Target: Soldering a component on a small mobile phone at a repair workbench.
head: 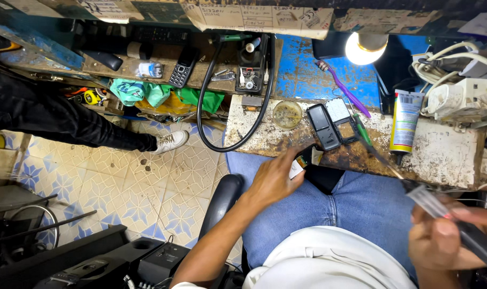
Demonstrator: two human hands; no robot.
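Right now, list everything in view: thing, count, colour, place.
workbench: one, stained white, top right
lamp: one, lit, above bench
toothbrush: one, purple, on blue board
tube: one, white and yellow, right of bench
opened phone: one, black, bench centre
round dish: one, clear, left of phone
black cable: one loop, over bench edge
keypad phone: one, black, on shelf
green cloth: one, below shelf
white shoe: one, another person's, on tiled floor
left hand: grip on a small black part
right hand: grip on a dark-handled tool
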